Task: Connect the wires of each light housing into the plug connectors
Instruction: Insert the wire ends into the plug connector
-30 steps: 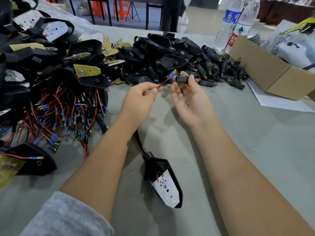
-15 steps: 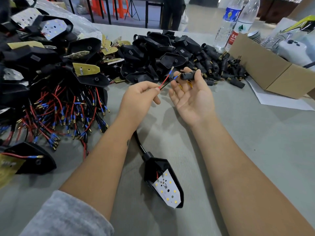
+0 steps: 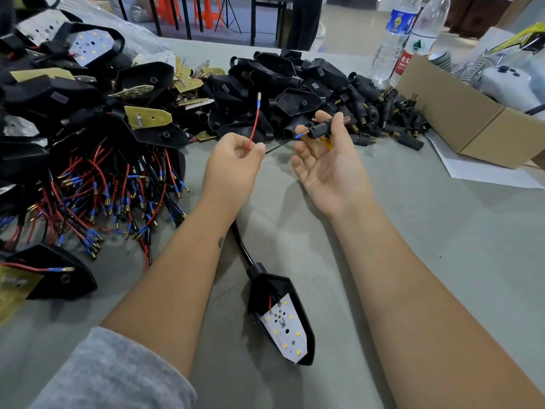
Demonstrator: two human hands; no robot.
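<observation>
Heap of wired housings (image 3: 88, 160) piled at left of desk (image 3: 442, 261), too many to be counted. Left hand (image 3: 233, 166) closed in pinch on two wires: red wire (image 3: 253, 125) standing upward, black wire (image 3: 280, 146) led rightward into plug connector (image 3: 323, 129). One light housing (image 3: 280, 317) laid on desk between forearms, LED board up. Right hand (image 3: 330, 169) palm up, one connector gripped at fingertips. Loose connector pile (image 3: 383, 113) behind. Two bottles (image 3: 395, 39), one cardboard box (image 3: 460, 119) at far right.
</observation>
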